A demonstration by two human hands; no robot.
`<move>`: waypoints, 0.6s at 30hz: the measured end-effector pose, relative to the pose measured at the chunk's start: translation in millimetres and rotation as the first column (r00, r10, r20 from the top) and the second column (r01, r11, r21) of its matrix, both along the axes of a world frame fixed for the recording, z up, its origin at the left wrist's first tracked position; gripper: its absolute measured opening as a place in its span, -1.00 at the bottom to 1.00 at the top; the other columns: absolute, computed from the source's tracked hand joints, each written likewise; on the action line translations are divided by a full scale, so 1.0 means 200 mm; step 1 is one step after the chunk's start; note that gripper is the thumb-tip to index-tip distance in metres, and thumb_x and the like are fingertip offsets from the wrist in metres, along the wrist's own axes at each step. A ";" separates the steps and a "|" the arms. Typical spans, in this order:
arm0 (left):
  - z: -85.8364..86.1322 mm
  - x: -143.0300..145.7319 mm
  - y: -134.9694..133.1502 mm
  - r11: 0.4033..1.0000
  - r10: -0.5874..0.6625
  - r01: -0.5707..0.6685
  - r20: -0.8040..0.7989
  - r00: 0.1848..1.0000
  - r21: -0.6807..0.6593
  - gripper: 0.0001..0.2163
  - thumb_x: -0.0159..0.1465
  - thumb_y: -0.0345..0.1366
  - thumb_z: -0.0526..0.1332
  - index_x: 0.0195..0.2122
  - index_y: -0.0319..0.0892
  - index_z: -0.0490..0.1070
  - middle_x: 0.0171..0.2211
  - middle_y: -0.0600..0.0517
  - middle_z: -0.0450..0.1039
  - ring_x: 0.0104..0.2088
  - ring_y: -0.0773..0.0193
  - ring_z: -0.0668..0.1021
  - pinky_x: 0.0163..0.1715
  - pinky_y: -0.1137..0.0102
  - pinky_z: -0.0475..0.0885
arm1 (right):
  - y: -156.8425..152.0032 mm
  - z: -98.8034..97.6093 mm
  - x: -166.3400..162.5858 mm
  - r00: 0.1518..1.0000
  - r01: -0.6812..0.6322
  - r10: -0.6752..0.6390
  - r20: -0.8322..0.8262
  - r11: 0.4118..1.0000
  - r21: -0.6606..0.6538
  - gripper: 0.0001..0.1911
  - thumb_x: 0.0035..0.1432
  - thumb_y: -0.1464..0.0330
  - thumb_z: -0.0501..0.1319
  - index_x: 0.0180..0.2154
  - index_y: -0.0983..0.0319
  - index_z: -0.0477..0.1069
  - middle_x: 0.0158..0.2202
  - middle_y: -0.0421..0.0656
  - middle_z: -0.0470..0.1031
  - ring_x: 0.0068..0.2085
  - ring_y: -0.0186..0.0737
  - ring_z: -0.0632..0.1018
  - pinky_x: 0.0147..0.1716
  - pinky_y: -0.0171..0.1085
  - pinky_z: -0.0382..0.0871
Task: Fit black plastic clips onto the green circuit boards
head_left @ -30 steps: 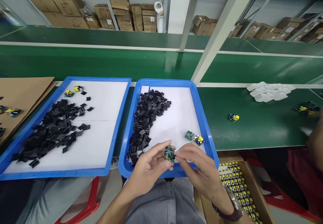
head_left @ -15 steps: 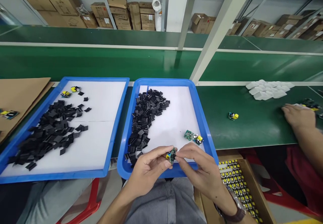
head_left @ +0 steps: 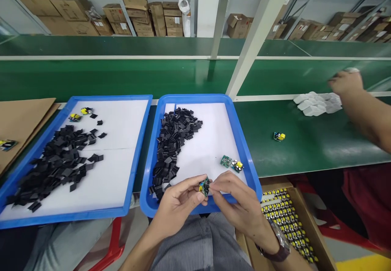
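Circuit board (head_left: 204, 186): small, face speckled green and black, fine detail too small to read. Yellow part (head_left: 200, 188) shows at its 9 o'clock side. Pose: held up in the air, tilted, roughly on edge, partly covered. Position: 6 o'clock from view centre.

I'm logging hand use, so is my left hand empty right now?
No, the left hand holds a small green circuit board over the near end of a blue tray.

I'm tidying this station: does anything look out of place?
Possibly one circuit board: it lies alone on the green bench, outside the right-hand blue tray. Nothing looks clearly spilled or damaged.
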State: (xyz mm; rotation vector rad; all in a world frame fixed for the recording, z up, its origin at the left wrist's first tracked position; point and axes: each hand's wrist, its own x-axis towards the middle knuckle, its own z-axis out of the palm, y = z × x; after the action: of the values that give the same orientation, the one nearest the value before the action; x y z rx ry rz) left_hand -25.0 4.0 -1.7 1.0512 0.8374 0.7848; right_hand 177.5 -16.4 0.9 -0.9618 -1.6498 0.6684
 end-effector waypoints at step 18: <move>0.01 0.02 0.00 0.981 0.015 -0.002 -0.068 0.998 0.194 -0.68 0.39 -0.33 0.33 0.16 -0.02 0.58 -0.15 -0.03 0.58 -0.31 0.26 0.66 -0.22 0.32 0.66 | -0.02 0.00 0.01 0.997 -0.012 0.020 0.072 0.994 -0.110 -0.80 0.35 0.55 0.24 -0.10 0.15 0.50 -0.29 -0.16 0.54 -0.28 -0.21 0.55 -0.31 -0.21 0.47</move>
State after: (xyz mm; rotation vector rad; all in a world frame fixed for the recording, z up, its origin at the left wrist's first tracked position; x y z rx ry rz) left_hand -21.3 4.4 0.0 1.2537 0.8364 0.8541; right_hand 180.1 -20.6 0.9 -1.0630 -1.7010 0.7489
